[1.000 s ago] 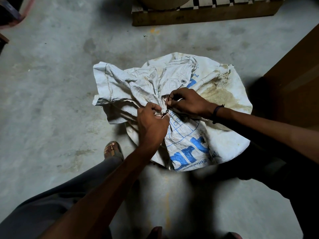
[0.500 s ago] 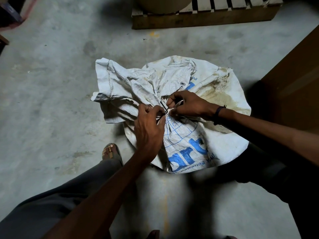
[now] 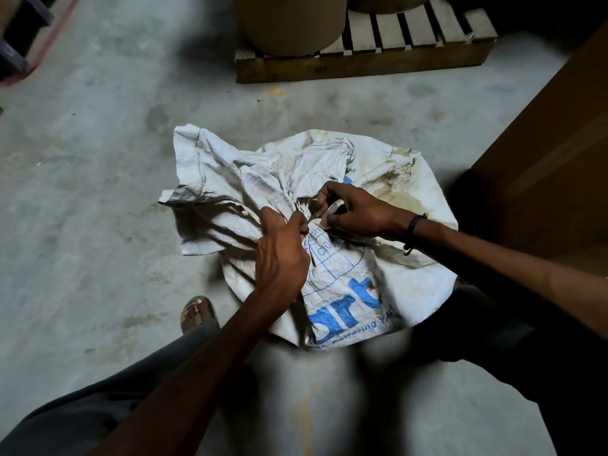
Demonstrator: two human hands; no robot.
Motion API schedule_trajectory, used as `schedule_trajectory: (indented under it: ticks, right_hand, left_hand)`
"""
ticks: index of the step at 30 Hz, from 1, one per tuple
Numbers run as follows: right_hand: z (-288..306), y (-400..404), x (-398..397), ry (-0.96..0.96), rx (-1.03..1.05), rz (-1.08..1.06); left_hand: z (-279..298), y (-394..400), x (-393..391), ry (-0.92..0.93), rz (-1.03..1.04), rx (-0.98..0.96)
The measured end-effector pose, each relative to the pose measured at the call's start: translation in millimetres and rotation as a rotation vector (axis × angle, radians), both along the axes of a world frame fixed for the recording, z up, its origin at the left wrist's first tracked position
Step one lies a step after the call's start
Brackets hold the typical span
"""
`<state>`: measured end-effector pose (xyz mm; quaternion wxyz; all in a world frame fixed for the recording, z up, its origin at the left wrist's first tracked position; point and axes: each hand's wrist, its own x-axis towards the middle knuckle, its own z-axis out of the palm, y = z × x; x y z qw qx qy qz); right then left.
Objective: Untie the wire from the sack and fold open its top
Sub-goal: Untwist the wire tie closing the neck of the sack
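A white woven sack [image 3: 355, 284] with blue print and brown stains stands on the concrete floor, its top gathered into a bunched neck at the centre. A thin dark wire [image 3: 300, 210] shows at that neck, mostly hidden by fingers. My left hand [image 3: 283, 255] pinches the gathered neck and the wire from the near side. My right hand [image 3: 355, 212] grips the neck from the right, with a pale strip of sack material between its fingers. The loose flap of the sack top [image 3: 217, 185] spreads to the left.
A wooden pallet [image 3: 362, 60] carrying large round drums [image 3: 289, 24] sits beyond the sack. A tall brown box [image 3: 546, 166] stands close on the right. My sandalled foot [image 3: 197, 312] and trouser leg are just left of the sack. Bare concrete stretches to the left.
Both hands have kept working at the neck; my left hand shifted slightly up and my right fingers regripped the bunch. The view tilted, bringing the pallet and drums further into the frame.
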<state>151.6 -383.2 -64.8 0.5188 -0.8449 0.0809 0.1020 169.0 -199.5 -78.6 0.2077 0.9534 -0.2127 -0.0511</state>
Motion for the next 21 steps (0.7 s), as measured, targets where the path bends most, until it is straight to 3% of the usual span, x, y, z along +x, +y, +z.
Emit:
schedule_trajectory:
  ticks: [4,10,17,21]
  right_hand:
    - [0.4,-14.1,-0.9,-0.029,0.016,-0.07]
    - [0.6,-25.1,0.7,-0.063,0.027,-0.061]
    - [3.4,-21.8,1.3,-0.094,-0.017,-0.051]
    - [3.1,-16.9,-0.5,-0.109,-0.072,-0.02]
  left_hand:
    - [-7.0,5.1,18.3,0.125,-0.112,-0.152]
    - [-0.5,5.9,37.4,0.31,-0.111,-0.371]
    - [4.5,3.7,33.8,0.404,-0.042,-0.415]
    - [1.5,11.0,30.1,0.382,-0.157,-0.329]
